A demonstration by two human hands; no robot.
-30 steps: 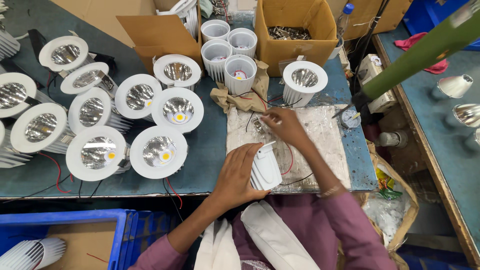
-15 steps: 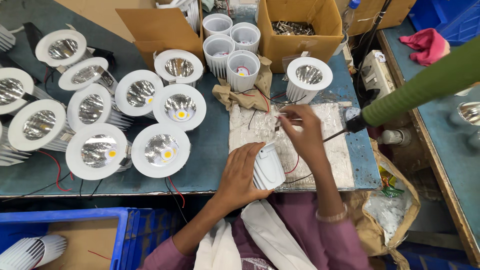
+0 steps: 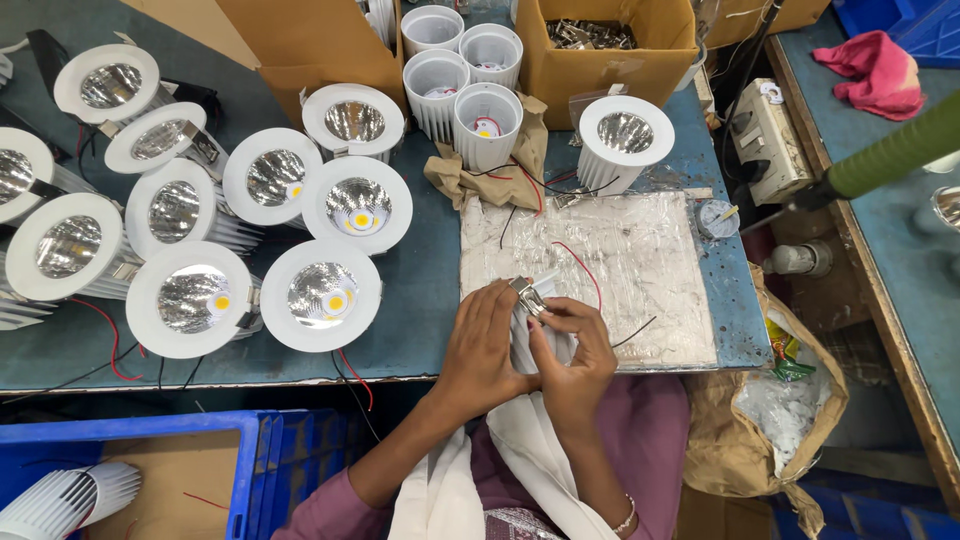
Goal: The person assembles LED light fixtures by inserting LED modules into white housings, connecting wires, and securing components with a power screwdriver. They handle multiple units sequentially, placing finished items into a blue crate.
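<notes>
My left hand (image 3: pixel 487 340) and right hand (image 3: pixel 573 352) are bare, with purple sleeves on both arms. A thin beaded bracelet (image 3: pixel 627 517) circles my right wrist, at five o'clock from that hand. A white scarf (image 3: pixel 530 450) hangs down my front.

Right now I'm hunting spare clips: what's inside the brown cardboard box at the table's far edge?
The cardboard box holds a heap of small metal clips. Its front wall hides whatever lies deeper.

The downlights (image 3: pixel 322 294) have matt white plastic-looking rims and mirror-shiny reflectors. Just right of them a crinkly, glossy clear plastic sheet (image 3: pixel 620 250) covers the mat. Past that sit a plain matt cardboard box (image 3: pixel 620 70) and a soft pink cloth (image 3: pixel 878 70).
</notes>
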